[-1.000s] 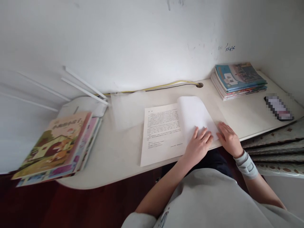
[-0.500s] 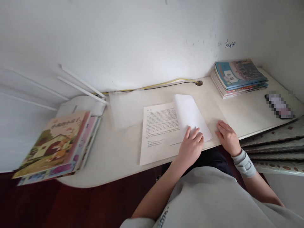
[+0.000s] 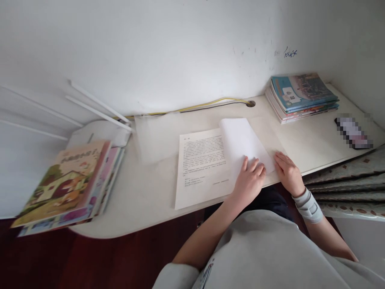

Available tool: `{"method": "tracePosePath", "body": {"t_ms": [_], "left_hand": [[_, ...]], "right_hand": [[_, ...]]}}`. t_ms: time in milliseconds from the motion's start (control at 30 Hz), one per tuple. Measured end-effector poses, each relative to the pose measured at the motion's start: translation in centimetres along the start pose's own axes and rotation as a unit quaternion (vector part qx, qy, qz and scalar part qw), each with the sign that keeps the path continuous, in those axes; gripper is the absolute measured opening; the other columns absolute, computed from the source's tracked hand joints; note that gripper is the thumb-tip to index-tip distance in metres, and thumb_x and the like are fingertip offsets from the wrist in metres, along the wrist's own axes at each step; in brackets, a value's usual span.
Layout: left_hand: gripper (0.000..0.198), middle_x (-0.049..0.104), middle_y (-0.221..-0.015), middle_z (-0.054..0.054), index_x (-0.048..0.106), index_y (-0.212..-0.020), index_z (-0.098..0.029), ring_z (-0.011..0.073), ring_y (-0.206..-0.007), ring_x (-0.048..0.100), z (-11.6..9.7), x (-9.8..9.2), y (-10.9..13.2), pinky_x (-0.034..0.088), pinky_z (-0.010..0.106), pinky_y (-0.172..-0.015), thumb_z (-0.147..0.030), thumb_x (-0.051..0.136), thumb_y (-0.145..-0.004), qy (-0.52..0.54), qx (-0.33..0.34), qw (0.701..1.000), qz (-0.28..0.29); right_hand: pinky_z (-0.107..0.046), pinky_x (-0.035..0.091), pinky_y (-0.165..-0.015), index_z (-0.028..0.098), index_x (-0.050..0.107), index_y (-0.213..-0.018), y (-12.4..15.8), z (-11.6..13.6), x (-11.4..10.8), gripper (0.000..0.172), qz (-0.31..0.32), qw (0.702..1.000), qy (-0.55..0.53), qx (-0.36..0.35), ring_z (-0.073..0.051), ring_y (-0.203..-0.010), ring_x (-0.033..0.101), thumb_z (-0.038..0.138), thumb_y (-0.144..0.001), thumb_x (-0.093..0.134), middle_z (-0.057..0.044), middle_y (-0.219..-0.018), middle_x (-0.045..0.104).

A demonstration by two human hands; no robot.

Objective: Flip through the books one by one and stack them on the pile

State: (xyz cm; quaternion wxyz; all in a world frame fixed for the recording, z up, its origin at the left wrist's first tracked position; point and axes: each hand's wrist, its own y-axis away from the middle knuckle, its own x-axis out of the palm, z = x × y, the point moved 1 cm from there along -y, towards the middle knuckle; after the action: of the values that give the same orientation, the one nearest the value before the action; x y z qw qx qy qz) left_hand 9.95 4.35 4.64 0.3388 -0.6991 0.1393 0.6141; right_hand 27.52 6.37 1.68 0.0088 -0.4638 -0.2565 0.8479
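A printed sheet of paper (image 3: 201,168) lies on the desk, and a blank white sheet (image 3: 243,138) covers its right side. Whether the white part is a folded-over piece of the same paper or a separate page, I cannot tell. My left hand (image 3: 251,178) rests open on the lower part of the white sheet, fingers stretched and slightly apart. To its right, my right hand (image 3: 288,172) lies flat by the sheet's right lower corner, fingers extended. A grey band (image 3: 309,205) wraps my right wrist. Beneath the papers a thin translucent sheet (image 3: 267,130) shows at the right.
A stack of picture books (image 3: 63,180) overhangs the left end of the desk (image 3: 138,196). Another book stack (image 3: 303,94) stands at the back right, near a pixelated phone (image 3: 353,132). Yellow and black cables (image 3: 204,106) run along the wall; a curtain (image 3: 345,184) hangs at right.
My left hand has slid right across the white sheet, whose lower right part now reaches closer to my right hand. My right hand has stayed nearly in place. The view has shifted slightly.
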Motion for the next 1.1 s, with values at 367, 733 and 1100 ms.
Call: {"method": "tracePosePath", "body": {"t_ms": [367, 733, 1100], "left_hand": [[0.028, 0.066, -0.109, 0.004, 0.062, -0.102, -0.018, 0.0203, -0.121, 0.049, -0.1, -1.0, 0.6, 0.028, 0.047, -0.109, -0.013, 0.036, -0.093, 0.084, 0.037, 0.995, 0.028], [0.030, 0.066, -0.111, 0.005, 0.061, -0.102, -0.017, 0.0197, -0.122, 0.049, 0.1, -1.0, 0.1, 0.028, 0.044, -0.109, -0.010, 0.033, -0.093, 0.096, 0.059, 0.993, 0.025], [0.038, 0.052, -0.133, 0.014, 0.050, -0.125, -0.011, 0.0275, -0.131, 0.039, -0.4, -0.7, 0.3, 0.030, 0.052, -0.108, -0.010, 0.033, -0.091, 0.025, 0.016, 0.999, 0.028]], "right_hand": [[-0.046, 0.044, -0.101, 0.012, 0.059, -0.118, -0.1, 0.2, 0.0, 0.036, -0.006, 0.999, 0.035, -0.005, -0.026, -0.121, 0.051, 0.024, -0.092, 0.037, -0.016, -0.123, 0.059], [-0.047, 0.043, -0.101, 0.014, 0.059, -0.118, 0.1, 0.0, 0.3, 0.035, 0.002, 0.998, 0.056, -0.014, -0.027, -0.122, 0.050, 0.027, -0.092, 0.039, -0.015, -0.124, 0.059], [-0.051, 0.040, -0.101, 0.013, 0.055, -0.123, 0.2, -0.2, -0.1, 0.039, 0.016, 0.997, 0.076, -0.003, -0.030, -0.126, 0.045, 0.030, -0.092, 0.039, -0.018, -0.129, 0.054]]}}
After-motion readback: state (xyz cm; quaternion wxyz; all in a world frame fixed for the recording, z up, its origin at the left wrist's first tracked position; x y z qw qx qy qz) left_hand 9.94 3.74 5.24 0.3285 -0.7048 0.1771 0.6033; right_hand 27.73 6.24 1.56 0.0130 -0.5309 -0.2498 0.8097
